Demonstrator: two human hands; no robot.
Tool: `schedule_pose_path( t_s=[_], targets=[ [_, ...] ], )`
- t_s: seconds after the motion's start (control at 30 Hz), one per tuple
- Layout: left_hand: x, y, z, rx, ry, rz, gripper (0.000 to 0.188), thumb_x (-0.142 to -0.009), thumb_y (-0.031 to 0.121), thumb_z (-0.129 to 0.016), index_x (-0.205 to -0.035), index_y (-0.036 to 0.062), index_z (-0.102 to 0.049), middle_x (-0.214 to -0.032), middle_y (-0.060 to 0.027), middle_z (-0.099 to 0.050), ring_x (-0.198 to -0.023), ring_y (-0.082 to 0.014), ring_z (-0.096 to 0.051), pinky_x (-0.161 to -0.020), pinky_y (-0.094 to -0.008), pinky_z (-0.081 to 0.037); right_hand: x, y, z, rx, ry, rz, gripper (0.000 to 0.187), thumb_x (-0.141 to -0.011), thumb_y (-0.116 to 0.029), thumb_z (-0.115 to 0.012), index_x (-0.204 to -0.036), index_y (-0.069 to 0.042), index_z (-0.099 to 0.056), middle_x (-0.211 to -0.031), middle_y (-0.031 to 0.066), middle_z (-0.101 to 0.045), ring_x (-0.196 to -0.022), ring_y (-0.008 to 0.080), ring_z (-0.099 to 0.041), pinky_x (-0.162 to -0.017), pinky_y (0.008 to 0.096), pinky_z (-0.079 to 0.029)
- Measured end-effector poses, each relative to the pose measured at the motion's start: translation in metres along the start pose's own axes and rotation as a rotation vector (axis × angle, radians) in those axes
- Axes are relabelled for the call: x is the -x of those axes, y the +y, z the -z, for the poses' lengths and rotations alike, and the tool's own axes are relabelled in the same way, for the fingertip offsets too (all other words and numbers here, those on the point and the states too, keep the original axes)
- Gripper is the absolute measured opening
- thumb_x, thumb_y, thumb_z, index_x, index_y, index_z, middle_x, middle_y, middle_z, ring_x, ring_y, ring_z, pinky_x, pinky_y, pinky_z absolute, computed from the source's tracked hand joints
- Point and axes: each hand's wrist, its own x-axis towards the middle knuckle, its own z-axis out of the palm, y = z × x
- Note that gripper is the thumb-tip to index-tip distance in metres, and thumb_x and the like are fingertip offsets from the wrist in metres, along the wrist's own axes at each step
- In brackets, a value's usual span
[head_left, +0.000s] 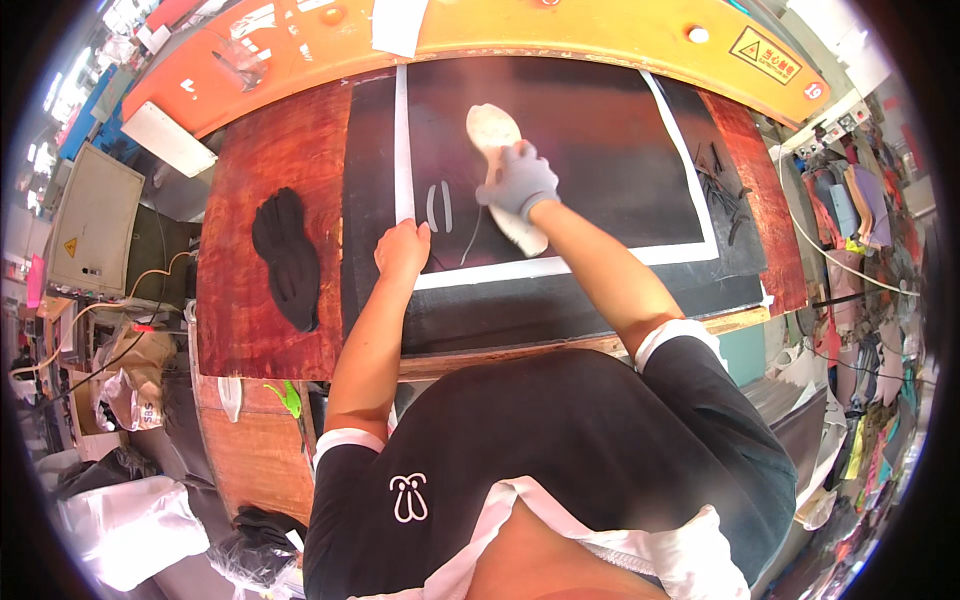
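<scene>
A pale, sole-shaped piece [494, 128] lies slantwise on the black work surface [620, 130]. My right hand [522, 180], in a grey glove, grips it across its narrow middle, the thumb at its left edge. Bare and closed, my left hand [403, 248] rests at the lower end of the white strip [403, 150] on the left. Whatever its fingers may hold is hidden. Between my hands lie two thin grey curved strips [440, 207] and a thin cord-like strand [475, 236].
A pile of black sole-shaped pieces [287, 258] sits on the reddish board [228, 200] at left. Dark thin scraps [722, 190] lie at right. An orange machine beam [560, 28] spans the far side. Coloured sheet pieces [860, 210] hang or stack at far right.
</scene>
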Motion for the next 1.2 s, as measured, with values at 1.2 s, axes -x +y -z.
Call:
schedule_pose_path(
  t_s=[1.2],
  targets=[
    [-0.321,-0.040,-0.060,0.972,-0.310,-0.253,0.041,-0.093,0.036,-0.049,-0.123,0.0089,-0.053,-0.124,-0.0072,-0.054,-0.122,-0.0212,-0.041,-0.104,-0.0326,-0.028,0.006,-0.013,-0.154,-0.132,0.424,0.490,0.081,-0.036,-0.032,-0.087,-0.106,-0.003,-0.057,-0.108,0.0144,-0.058,-0.106,0.0352,-0.053,-0.087,0.0456,-0.041]
  ],
)
